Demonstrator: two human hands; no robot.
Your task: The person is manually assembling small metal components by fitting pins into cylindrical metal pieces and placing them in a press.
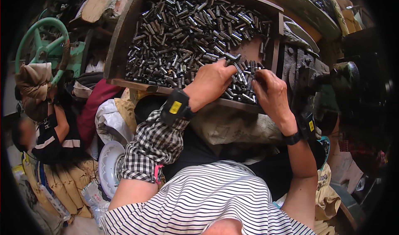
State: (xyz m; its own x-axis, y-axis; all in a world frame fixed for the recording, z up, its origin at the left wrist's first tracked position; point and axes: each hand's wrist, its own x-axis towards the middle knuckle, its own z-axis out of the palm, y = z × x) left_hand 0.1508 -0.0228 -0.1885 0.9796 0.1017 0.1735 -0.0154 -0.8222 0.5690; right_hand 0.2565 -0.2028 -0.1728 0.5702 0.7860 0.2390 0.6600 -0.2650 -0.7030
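Left grip [211, 82] and right grip [272, 96] are resting among short, dark-silver metal tubes [199, 35] in a shallow brown wooden tray [121, 33].

Both are sitting half-curled; I can't tell whether either is pinching anything. One shiny metal tube [232, 57] is lying at the left grip's fingertips, the nearer hand, its long axis running roughly crosswise; loose tubes are filling the gap between both grips.

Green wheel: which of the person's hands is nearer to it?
Left. The left hand is over the metal tubes, right of the green wheel; the right hand, also at the tubes, is farther right.
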